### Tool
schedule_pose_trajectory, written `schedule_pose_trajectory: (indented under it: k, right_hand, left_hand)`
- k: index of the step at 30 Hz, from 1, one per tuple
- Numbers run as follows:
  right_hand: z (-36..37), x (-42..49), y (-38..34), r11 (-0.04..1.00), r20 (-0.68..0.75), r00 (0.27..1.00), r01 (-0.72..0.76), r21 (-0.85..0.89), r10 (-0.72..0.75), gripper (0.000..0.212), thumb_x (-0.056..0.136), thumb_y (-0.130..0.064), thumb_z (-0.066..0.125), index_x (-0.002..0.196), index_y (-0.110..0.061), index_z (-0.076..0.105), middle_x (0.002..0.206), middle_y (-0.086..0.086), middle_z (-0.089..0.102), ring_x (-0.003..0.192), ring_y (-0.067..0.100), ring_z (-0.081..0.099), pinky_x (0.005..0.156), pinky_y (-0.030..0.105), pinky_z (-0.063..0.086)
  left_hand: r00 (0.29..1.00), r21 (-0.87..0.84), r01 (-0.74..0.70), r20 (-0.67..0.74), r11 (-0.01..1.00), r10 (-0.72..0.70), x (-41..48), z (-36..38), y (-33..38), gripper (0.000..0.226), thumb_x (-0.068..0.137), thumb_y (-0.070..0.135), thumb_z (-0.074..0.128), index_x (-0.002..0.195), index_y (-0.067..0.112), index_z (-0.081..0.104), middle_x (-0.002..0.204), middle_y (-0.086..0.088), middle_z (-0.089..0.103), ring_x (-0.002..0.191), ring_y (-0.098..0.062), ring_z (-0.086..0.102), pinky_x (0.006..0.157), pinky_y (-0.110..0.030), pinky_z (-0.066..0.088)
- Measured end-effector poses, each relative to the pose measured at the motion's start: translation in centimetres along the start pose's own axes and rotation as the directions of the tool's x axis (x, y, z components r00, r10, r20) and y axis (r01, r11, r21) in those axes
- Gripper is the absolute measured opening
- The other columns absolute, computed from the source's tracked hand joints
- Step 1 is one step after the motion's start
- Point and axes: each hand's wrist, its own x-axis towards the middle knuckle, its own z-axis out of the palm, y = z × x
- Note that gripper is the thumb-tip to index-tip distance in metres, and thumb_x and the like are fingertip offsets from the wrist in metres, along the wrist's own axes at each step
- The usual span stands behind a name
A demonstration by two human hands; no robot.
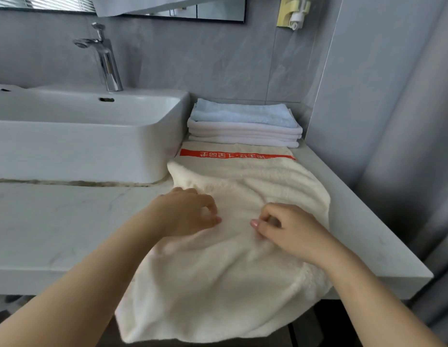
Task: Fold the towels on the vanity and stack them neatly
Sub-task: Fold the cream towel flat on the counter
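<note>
1. The vanity counter (55, 221), pale and marble-patterned, runs under both hands and out to the left of the left hand. Its front edge passes beneath the forearms.
2. The white basin (80, 146) sits on the counter beyond and to the left of the left hand, its near right corner close to the far left corner of the towel.
3. The cream towel (218, 284) lies spread on the counter directly under both hands. Its near part hangs over the front edge below the wrists, and its far end reaches the folded pile. A red band (238, 154) with white lettering crosses that far end, beyond the fingertips.
4. The stack of folded towels (243, 134) stands beyond both hands against the back wall, just right of the basin. It is made of white layers with a light blue towel (243, 113) on top, and its front edge touches the cream towel.
5. The chrome faucet (108, 63) rises behind the basin, far beyond the left hand.
6. A yellow wall dispenser (293, 11) hangs high on the wall beyond the right hand.
7. The left hand (188, 211) rests on the cream towel with its fingers curled, thumb and fingertips gathering a bit of cloth.
8. The right hand (293, 231), just beside it, pinches a raised ridge of the same towel between thumb and curled index finger. The two hands are near each other but not touching.
</note>
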Motion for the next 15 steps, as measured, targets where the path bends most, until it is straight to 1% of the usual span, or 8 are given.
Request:
schedule_pose_trajectory:
  k: [2, 4, 6, 7, 9, 11, 13, 15]
  right_hand:
    - [0.3, 0.2, 0.0, 1.000, -0.044, 0.999, -0.016, 0.005, 0.016, 0.032, 0.086, -0.055, 0.049, 0.080, -0.024, 0.054, 0.086, -0.011, 0.059, 0.083, 0.008, 0.054, 0.081, 0.029, 0.045]
    - [0.8, 0.1, 0.0, 1.000, -0.110, 0.994, -0.015, -0.024, 0.012, 0.036, 0.087, -0.056, 0.048, 0.083, -0.021, 0.054, 0.086, -0.011, 0.058, 0.085, 0.009, 0.054, 0.081, 0.028, 0.043]
    - [1.0, -0.1, 0.0, 0.999, -0.145, 0.989, 0.010, -0.050, -0.017, 0.033, 0.086, -0.057, 0.047, 0.082, -0.024, 0.052, 0.085, -0.015, 0.055, 0.087, 0.007, 0.050, 0.081, 0.027, 0.038]
    - [1.0, -0.2, 0.1, 0.998, -0.143, 0.989, 0.018, -0.052, -0.025, 0.030, 0.087, -0.056, 0.047, 0.086, -0.027, 0.052, 0.088, -0.018, 0.054, 0.091, 0.005, 0.048, 0.085, 0.027, 0.037]
    - [1.0, -0.4, 0.2, 1.000, -0.134, 0.991, 0.025, -0.016, -0.027, 0.024, 0.088, -0.054, 0.048, 0.094, -0.032, 0.056, 0.095, -0.021, 0.053, 0.099, 0.004, 0.046, 0.093, 0.028, 0.036]
    - [1.1, -0.4, 0.5, 0.998, -0.159, 0.987, 0.041, 0.041, -0.034, 0.017, 0.087, -0.051, 0.051, 0.084, -0.035, 0.058, 0.092, -0.020, 0.056, 0.096, 0.005, 0.048, 0.090, 0.028, 0.039]
    - [0.9, -0.6, 0.6, 0.995, -0.171, 0.985, 0.048, 0.085, -0.033, 0.019, 0.085, -0.050, 0.052, 0.070, -0.038, 0.054, 0.083, -0.018, 0.057, 0.088, 0.004, 0.050, 0.082, 0.027, 0.041]
    - [0.7, -1.2, 0.9, 0.997, -0.170, 0.985, 0.043, 0.071, -0.030, 0.019, 0.085, -0.048, 0.053, 0.072, -0.035, 0.058, 0.080, -0.018, 0.057, 0.085, 0.003, 0.050, 0.079, 0.025, 0.041]
  left_hand:
    - [0.996, -0.028, 0.018, -0.082, 0.999, -0.021, 0.3, 0.3, -0.3, 0.027, 0.090, 0.054, 0.044, 0.104, 0.034, 0.055, 0.112, 0.004, 0.049, 0.109, -0.018, 0.046, 0.095, -0.033, 0.039]
    - [0.982, 0.024, 0.034, -0.186, 0.999, -0.029, 0.3, 1.4, -0.7, 0.036, 0.089, 0.059, 0.042, 0.116, 0.036, 0.050, 0.121, 0.003, 0.043, 0.120, -0.020, 0.039, 0.102, -0.035, 0.033]
    - [0.981, 0.021, 0.028, -0.192, 0.999, -0.023, -0.1, 2.5, -0.9, 0.050, 0.089, 0.064, 0.031, 0.133, 0.043, 0.037, 0.138, 0.007, 0.036, 0.132, -0.020, 0.028, 0.109, -0.037, 0.023]
    - [0.983, 0.029, 0.028, -0.180, 0.999, -0.023, -0.3, 2.7, -1.1, 0.051, 0.090, 0.064, 0.027, 0.137, 0.045, 0.032, 0.142, 0.010, 0.033, 0.135, -0.019, 0.026, 0.110, -0.038, 0.020]
    - [0.983, 0.064, 0.047, -0.182, 0.997, -0.035, -0.5, 2.5, -1.3, 0.048, 0.092, 0.060, 0.029, 0.138, 0.045, 0.032, 0.143, 0.012, 0.033, 0.135, -0.018, 0.027, 0.108, -0.038, 0.022]
    - [0.977, 0.064, 0.055, -0.208, 0.996, -0.041, -0.6, 2.2, -1.3, 0.045, 0.092, 0.058, 0.032, 0.134, 0.044, 0.037, 0.140, 0.011, 0.037, 0.131, -0.017, 0.032, 0.106, -0.036, 0.027]
    - [0.977, 0.029, 0.044, -0.208, 0.999, -0.037, -0.9, 2.1, -1.3, 0.043, 0.093, 0.055, 0.034, 0.133, 0.042, 0.039, 0.139, 0.011, 0.038, 0.130, -0.016, 0.035, 0.105, -0.034, 0.028]
    - [0.978, 0.003, 0.023, -0.208, 1.000, -0.022, -1.6, 2.3, -1.4, 0.044, 0.093, 0.053, 0.035, 0.136, 0.041, 0.037, 0.141, 0.012, 0.037, 0.130, -0.014, 0.035, 0.106, -0.033, 0.027]
